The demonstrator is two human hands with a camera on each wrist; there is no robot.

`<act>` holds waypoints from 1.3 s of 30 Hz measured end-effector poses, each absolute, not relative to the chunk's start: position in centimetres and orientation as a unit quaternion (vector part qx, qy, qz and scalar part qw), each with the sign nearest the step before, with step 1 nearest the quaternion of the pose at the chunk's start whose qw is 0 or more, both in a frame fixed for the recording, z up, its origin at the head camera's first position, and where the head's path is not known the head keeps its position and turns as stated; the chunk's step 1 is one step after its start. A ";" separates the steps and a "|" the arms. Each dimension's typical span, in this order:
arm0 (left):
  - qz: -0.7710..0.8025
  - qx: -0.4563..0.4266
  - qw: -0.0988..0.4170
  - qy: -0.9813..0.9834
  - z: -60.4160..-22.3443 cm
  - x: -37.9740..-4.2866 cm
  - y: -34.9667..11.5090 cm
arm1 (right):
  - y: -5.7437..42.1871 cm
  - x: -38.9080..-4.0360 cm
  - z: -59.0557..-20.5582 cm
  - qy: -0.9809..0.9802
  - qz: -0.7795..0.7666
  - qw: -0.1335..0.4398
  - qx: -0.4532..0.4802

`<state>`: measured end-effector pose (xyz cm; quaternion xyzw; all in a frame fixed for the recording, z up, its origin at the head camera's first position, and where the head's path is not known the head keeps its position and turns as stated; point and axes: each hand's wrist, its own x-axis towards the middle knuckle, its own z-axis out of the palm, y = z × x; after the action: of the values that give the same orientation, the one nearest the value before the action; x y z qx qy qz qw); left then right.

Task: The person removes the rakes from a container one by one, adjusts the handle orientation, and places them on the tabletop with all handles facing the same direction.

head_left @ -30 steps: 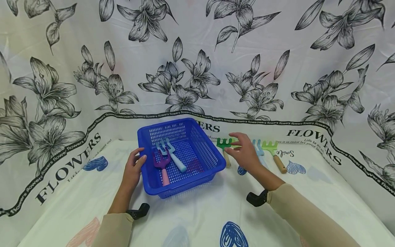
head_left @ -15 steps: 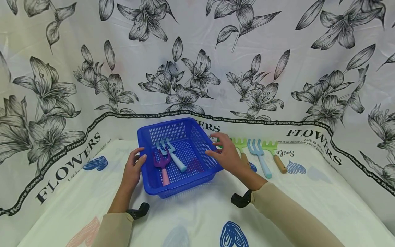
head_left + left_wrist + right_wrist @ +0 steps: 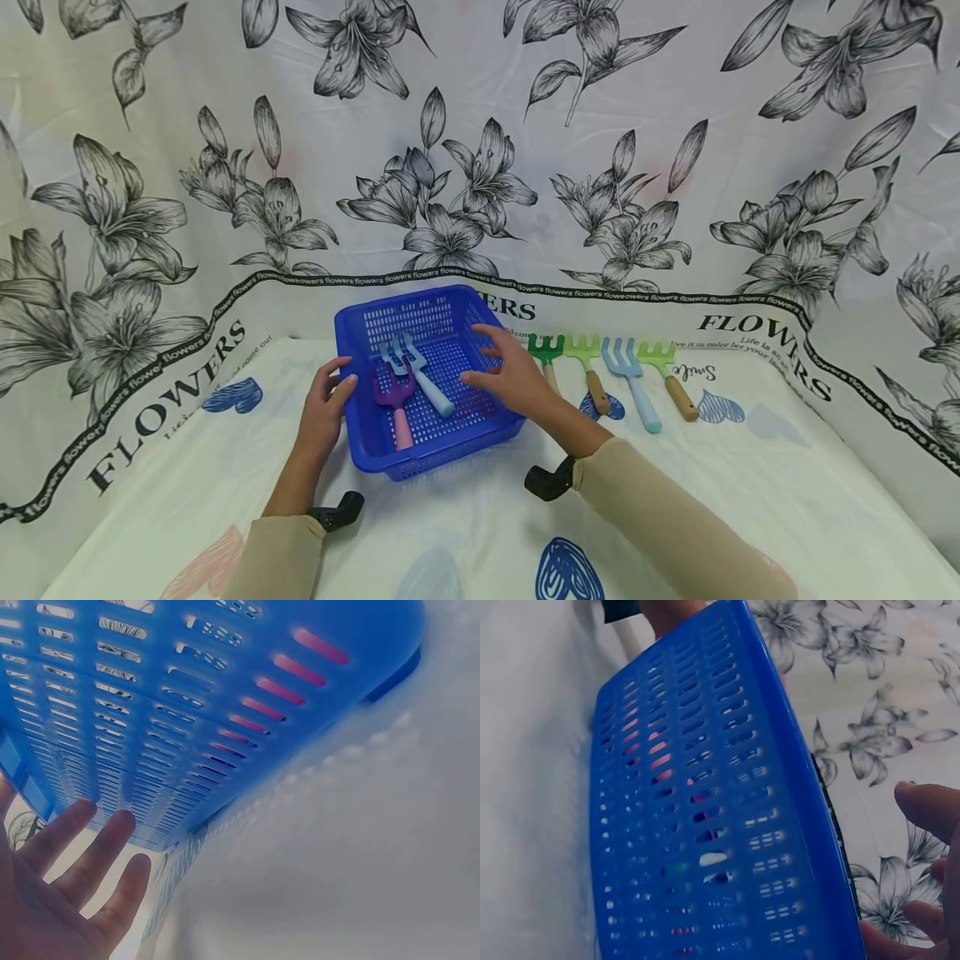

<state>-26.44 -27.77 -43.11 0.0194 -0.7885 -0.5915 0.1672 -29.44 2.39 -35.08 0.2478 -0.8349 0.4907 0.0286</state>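
My left hand (image 3: 324,408) is at the left side of a blue plastic basket (image 3: 435,457), thumb and index fingertips at the rim. In the left wrist view, three of its fingers (image 3: 94,859) stretch out, spread, alongside the slotted wall. My right hand (image 3: 513,375) hovers over the basket's right rim, thumb and fingers apart, holding nothing. Inside the basket lie a purple hand fork (image 3: 402,429) with a pink handle and a light blue hand fork (image 3: 435,396), side by side and overlapping at the tines. The right wrist view shows the basket's outer wall beside the right fingers (image 3: 926,806).
Right of the basket lies a row of hand forks: a dark green fork (image 3: 547,348), a light green fork (image 3: 592,383), a light blue fork (image 3: 636,392) and another light green fork (image 3: 677,392). A flower-printed cloth (image 3: 465,167) hangs behind the white table cover (image 3: 450,525).
My right hand has moved left from over the row of forks to over the basket's right side, uncovering the forks. The left hand and basket have stayed put.
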 end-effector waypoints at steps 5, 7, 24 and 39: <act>-0.595 0.024 0.163 -0.787 -43.2 -26.5 -27.8 | 0.9 -30.4 -35.4 -0.837 0.482 -0.004 0.260; -0.594 0.028 0.162 -0.788 -43.1 -26.5 -27.8 | 0.4 -30.7 -35.5 -0.836 0.478 -0.017 0.269; -0.600 0.031 0.155 -0.784 -43.0 -26.5 -27.6 | -1.5 -32.6 -36.7 -0.841 0.380 -0.195 0.332; -0.603 0.030 0.149 -0.784 -42.2 -26.0 -27.4 | -1.7 -32.1 -36.8 -0.853 0.262 -0.307 0.329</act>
<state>-26.05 -27.36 -42.16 0.0297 -0.7835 -0.6026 0.1488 -32.14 -1.66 -36.78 0.3295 -0.8535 0.2625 -0.3068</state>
